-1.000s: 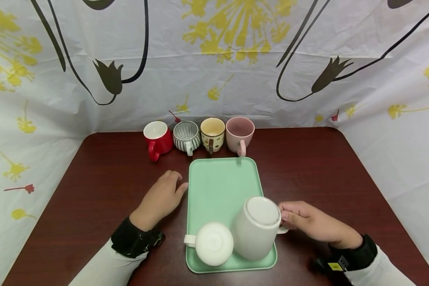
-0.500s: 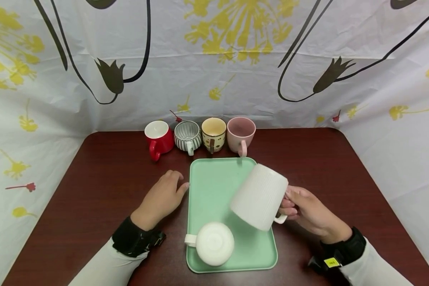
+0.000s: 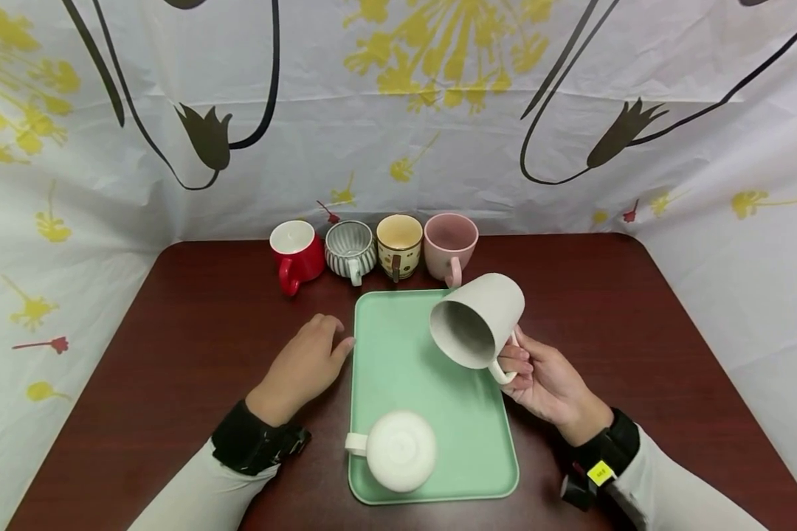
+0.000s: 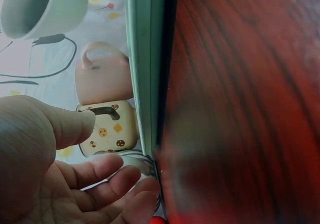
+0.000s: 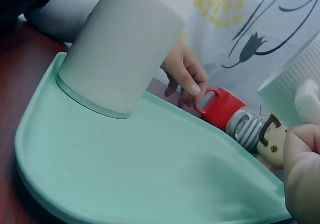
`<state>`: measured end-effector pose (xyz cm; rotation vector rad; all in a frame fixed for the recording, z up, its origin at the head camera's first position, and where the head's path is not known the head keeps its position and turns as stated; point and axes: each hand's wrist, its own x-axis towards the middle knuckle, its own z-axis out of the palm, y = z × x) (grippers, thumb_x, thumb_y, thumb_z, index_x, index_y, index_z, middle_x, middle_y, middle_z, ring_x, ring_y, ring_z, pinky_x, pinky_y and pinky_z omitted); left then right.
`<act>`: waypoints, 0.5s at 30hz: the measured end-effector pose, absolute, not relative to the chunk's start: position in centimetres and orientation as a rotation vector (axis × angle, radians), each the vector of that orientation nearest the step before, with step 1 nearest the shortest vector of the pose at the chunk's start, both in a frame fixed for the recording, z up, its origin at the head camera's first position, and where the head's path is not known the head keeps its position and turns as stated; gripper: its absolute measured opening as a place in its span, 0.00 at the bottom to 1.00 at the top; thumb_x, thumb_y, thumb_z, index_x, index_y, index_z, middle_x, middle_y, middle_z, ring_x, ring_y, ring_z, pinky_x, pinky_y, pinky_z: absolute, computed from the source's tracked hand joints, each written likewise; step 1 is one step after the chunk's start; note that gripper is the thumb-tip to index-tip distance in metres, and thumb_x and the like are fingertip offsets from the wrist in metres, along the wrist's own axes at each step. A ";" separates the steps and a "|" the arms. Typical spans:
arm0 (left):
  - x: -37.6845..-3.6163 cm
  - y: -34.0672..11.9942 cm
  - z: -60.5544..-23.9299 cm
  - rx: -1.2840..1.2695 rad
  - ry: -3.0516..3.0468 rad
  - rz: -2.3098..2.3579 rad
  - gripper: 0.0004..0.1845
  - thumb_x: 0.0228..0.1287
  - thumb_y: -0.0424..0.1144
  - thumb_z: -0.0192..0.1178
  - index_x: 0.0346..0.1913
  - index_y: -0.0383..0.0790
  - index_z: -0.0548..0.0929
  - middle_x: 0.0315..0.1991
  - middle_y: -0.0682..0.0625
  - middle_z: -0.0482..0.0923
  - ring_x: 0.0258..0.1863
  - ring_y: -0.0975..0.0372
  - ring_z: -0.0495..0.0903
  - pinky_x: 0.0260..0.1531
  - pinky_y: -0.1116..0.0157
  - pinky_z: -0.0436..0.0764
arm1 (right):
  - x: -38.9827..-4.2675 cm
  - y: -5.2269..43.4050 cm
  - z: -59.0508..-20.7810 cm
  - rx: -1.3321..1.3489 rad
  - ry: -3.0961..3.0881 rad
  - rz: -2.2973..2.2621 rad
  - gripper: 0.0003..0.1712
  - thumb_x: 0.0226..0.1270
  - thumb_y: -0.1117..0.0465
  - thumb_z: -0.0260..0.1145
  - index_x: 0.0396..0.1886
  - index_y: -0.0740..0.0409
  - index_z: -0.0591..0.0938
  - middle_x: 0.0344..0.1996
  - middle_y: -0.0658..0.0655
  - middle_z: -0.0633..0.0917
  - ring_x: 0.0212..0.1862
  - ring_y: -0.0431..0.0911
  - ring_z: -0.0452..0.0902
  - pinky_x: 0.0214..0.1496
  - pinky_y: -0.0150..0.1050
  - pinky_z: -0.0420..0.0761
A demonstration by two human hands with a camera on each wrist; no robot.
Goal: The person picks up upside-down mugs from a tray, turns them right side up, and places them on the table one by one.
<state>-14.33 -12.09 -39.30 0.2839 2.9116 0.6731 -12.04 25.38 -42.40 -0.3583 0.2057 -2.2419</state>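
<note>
1. Head view. The right hand [image 3: 547, 383] grips the handle of a ribbed white mug [image 3: 494, 310], tilted above the green tray [image 3: 432, 398] with its mouth turned toward the left. The left hand [image 3: 304, 366] lies relaxed, holding nothing, on the wooden surface [image 3: 604, 310] just beside the tray. Between the hands, on the tray's near end, stands an upside-down white mug [image 3: 401, 451]. Beyond the hands, from left to right: red mug [image 3: 299, 258], striped cup [image 3: 350, 251], yellow mug [image 3: 399, 251], pink mug [image 3: 452, 247].

2. Left wrist view. The left hand's fingers are loosely bent, thumb apart; the tray's edge runs close to them. The pink and yellow mugs appear beyond the thumb.

3. Right wrist view. The right hand and the gripped mug are partly cut off by the frame; the upside-down mug stands on the tray, well apart from this hand.
</note>
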 end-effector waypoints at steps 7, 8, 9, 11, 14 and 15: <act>-14.3 -11.8 -39.3 0.329 2.921 0.669 0.18 0.76 0.48 0.60 0.58 0.38 0.78 0.53 0.44 0.78 0.51 0.54 0.79 0.54 0.51 0.84 | -12.4 25.3 -43.1 -0.278 0.110 -2.256 0.38 0.81 0.39 0.19 0.42 0.57 0.72 0.30 0.44 0.57 0.29 0.35 0.47 0.34 0.28 0.49; -14.3 -11.7 -39.3 0.339 2.921 0.673 0.18 0.76 0.48 0.60 0.58 0.39 0.79 0.52 0.44 0.78 0.50 0.55 0.78 0.54 0.52 0.84 | -12.5 25.3 -43.1 -0.280 0.106 -2.256 0.38 0.81 0.39 0.19 0.42 0.57 0.72 0.30 0.44 0.57 0.29 0.35 0.47 0.34 0.28 0.49; -14.3 -11.6 -39.2 0.353 2.920 0.678 0.18 0.76 0.48 0.61 0.58 0.39 0.79 0.51 0.45 0.78 0.49 0.55 0.78 0.52 0.53 0.84 | -12.5 25.2 -43.1 -0.283 0.104 -2.258 0.38 0.81 0.39 0.20 0.42 0.57 0.72 0.30 0.44 0.57 0.29 0.35 0.47 0.34 0.28 0.49; -14.3 -11.2 -38.9 0.388 2.910 0.698 0.18 0.76 0.48 0.61 0.58 0.39 0.79 0.51 0.45 0.78 0.48 0.56 0.78 0.51 0.54 0.84 | -12.6 24.9 -42.9 -0.286 0.099 -2.266 0.37 0.82 0.39 0.21 0.42 0.57 0.72 0.30 0.44 0.58 0.29 0.35 0.47 0.34 0.28 0.49; -14.5 -10.4 -38.3 0.472 2.869 0.733 0.18 0.76 0.49 0.61 0.59 0.40 0.80 0.51 0.46 0.79 0.48 0.57 0.78 0.52 0.54 0.83 | -12.8 24.2 -42.5 -0.280 0.085 -2.282 0.35 0.83 0.40 0.24 0.42 0.57 0.72 0.29 0.45 0.59 0.29 0.35 0.48 0.34 0.29 0.48; -14.5 -10.1 -38.0 0.508 2.852 0.742 0.18 0.76 0.48 0.61 0.59 0.41 0.80 0.52 0.46 0.79 0.50 0.57 0.78 0.53 0.54 0.83 | -12.9 23.9 -42.4 -0.281 0.081 -2.287 0.34 0.84 0.40 0.25 0.41 0.57 0.72 0.29 0.45 0.59 0.29 0.35 0.48 0.34 0.28 0.48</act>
